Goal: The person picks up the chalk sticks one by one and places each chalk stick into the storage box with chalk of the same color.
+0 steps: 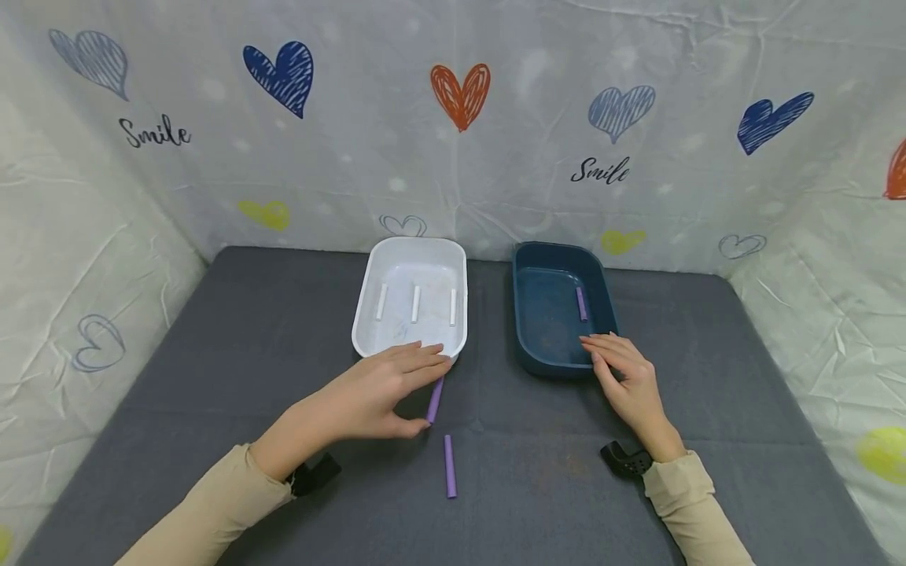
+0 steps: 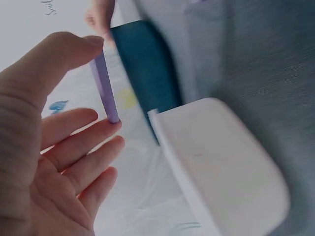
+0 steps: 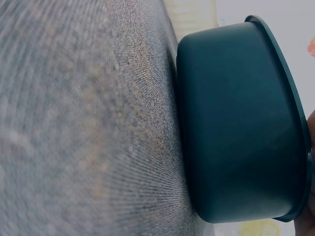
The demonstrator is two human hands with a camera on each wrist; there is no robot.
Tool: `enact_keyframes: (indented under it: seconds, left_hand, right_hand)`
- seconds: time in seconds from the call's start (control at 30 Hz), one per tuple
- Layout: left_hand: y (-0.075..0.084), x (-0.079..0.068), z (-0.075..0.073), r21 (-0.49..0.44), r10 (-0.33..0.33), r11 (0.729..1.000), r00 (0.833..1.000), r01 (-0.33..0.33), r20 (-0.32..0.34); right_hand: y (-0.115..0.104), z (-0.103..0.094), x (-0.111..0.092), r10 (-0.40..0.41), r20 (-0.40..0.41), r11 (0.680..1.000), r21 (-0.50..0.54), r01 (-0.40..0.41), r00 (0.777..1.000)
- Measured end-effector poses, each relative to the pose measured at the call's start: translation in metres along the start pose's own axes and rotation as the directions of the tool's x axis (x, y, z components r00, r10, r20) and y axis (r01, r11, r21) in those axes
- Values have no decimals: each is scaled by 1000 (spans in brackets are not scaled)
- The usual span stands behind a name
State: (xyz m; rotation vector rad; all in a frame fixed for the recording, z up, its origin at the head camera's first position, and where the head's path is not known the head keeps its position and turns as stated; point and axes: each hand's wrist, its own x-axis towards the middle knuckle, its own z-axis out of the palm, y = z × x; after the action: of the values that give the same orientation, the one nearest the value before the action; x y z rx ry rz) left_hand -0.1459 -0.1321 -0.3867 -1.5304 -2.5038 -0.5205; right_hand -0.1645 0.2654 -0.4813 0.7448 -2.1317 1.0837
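Two forearms in beige sleeves (image 1: 219,499) reach forward over the grey table (image 1: 538,479), each with a black strap (image 1: 316,474) at the wrist. The left hand (image 1: 378,389) comes in from the lower left, its back up and its fingers pointing right, over the near edge of the white tray (image 1: 433,330). Its thumb is spread well away from the fingers, and the gap is bridged by a purple stick (image 2: 104,88) pinched end to end: the left wrist view shows the thumb tip at one end and a fingertip at the other. The remaining fingers are loosely bent and spread a little.

The right hand (image 1: 635,389) leans in from the lower right at the near right corner of the dark blue tray (image 1: 548,314), fingers together and slightly bent across the rim, thumb just beneath them. Whether they grip the rim or only rest there cannot be told.

A second purple stick (image 1: 450,468) lies on the table nearer the person, and a third purple stick (image 1: 582,304) lies along the right side inside the dark blue tray. Three white sticks (image 1: 415,304) stand side by side in the white tray's floor area, spaced apart.
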Motion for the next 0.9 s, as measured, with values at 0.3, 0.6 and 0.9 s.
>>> enact_keyframes:
  seconds: [0.3, 0.6, 0.9]
  left_hand:
    - [-6, 40, -19, 49, 35, 998, 997, -31, -71]
    - [-14, 67, -28, 29, -31, 999, 999, 32, -43]
    - [-24, 93, -20, 47, -48, 998, 999, 48, -8]
  right_hand:
    - [-2, -1, 1, 1, 1, 1000, 3, -1, 1000]
    - [-4, 0, 3, 3, 5, 1000, 5, -3, 1000]
    - [-3, 0, 2, -3, 2, 1000, 1, 3, 1000]
